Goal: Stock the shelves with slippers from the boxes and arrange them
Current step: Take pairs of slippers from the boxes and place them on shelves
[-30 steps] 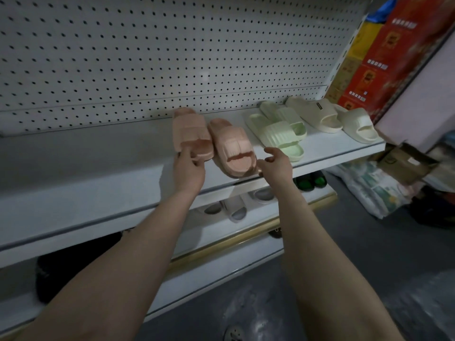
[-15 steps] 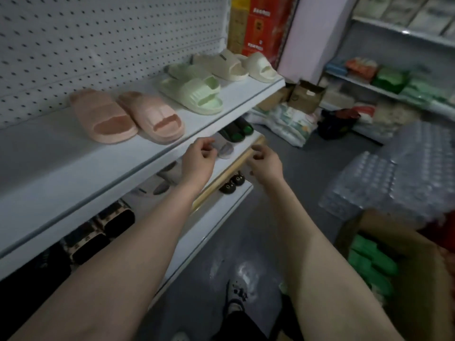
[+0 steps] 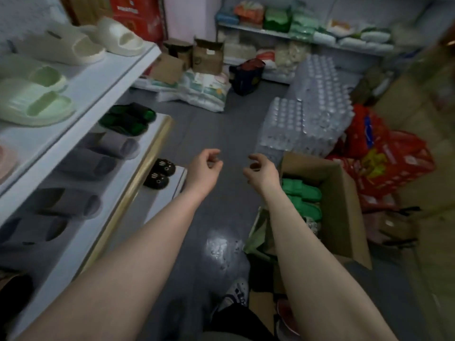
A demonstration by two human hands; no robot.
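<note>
My left hand [image 3: 205, 166] and my right hand [image 3: 261, 169] hang over the grey floor with fingers loosely curled and nothing in them. An open cardboard box [image 3: 344, 207] stands just right of my right hand, with bright green slippers [image 3: 301, 193] inside. On the left, the white top shelf [image 3: 98, 80] carries pale green slippers [image 3: 34, 104] and cream slippers [image 3: 81, 44]. The shelf below holds dark green slippers [image 3: 128, 118] and grey slippers [image 3: 108, 146]. Small black slippers [image 3: 160, 173] sit on the lowest shelf.
Shrink-wrapped packs of water bottles [image 3: 307, 114] are stacked behind the box. Red bags [image 3: 384, 158] lie to the right. Cardboard boxes [image 3: 206, 57] and white sacks [image 3: 204, 89] sit at the far wall under a stocked shelf [image 3: 307, 38]. My shoe [image 3: 234, 294] is below.
The view has swung right, away from the pink slippers on the top shelf. Both hands left the shelf edge and moved out over the floor beside the box.
</note>
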